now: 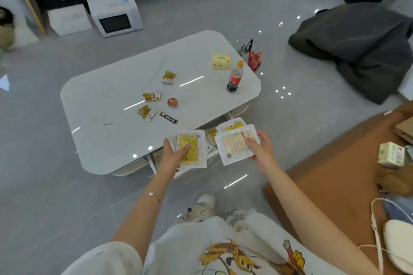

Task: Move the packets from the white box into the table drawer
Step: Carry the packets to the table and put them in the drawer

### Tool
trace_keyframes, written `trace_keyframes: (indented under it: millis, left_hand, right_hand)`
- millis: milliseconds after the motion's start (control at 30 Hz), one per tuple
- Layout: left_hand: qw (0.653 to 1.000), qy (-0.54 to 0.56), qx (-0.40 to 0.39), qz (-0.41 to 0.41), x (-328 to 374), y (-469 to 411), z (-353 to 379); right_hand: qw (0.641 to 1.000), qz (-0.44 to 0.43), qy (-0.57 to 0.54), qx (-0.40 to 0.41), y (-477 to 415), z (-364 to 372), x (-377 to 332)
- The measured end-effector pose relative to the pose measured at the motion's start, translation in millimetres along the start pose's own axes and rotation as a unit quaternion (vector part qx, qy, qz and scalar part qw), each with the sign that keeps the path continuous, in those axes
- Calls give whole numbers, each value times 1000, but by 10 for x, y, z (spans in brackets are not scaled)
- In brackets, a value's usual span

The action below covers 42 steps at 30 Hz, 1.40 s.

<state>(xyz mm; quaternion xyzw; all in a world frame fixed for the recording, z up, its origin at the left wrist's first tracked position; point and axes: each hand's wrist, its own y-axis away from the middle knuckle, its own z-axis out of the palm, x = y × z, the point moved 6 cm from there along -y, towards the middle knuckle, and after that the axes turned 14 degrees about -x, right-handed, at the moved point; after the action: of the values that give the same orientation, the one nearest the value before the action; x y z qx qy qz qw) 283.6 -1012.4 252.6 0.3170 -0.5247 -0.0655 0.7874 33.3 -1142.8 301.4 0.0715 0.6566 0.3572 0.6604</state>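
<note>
My left hand (176,155) grips a flat white packet with a yellow label (190,147), held above the near edge of the white table (111,96). My right hand (260,148) holds a small stack of white packets (234,144), the top one turned to its printed back. Below and between the two hands the table drawer (211,140) stands pulled out, with yellow-and-white packets lying in it. The white box is not clearly in view.
On the table lie several small yellow snack packs (152,96), a brown round sweet (172,102), a dark stick sachet (168,117), a yellow box (220,61) and a cola bottle (234,78). A brown sofa (335,174) is at my right, a microwave (115,15) on the floor beyond.
</note>
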Motion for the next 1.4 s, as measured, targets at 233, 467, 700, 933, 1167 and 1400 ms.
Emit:
trace_keyframes:
  millis: [233, 467, 700, 933, 1167, 1400]
  left_hand:
    - [996, 9, 59, -60, -530, -752, -388]
    - [973, 65, 163, -149, -1794, -1696, -1011]
    - [952, 58, 235, -187, -2919, -2681, -1515]
    - [951, -38, 271, -141, -3416, -3334, -1870]
    - [950, -79, 284, -99, -3346, -3346, -1901]
    - [936, -221, 256, -101, -2641, -2826, -1721]
  right_hand:
    - [993, 113, -9, -24, -1207, 225, 698]
    - [978, 206, 23, -9, -2549, 249, 1782]
    - [970, 226, 86, -23, -3825, 171, 2902]
    - [965, 228, 111, -62, -4591, 354, 3598]
    - [944, 141, 288, -79, -4715, 504, 3574]
    - [814, 91, 547, -173, -4300, 851, 2906]
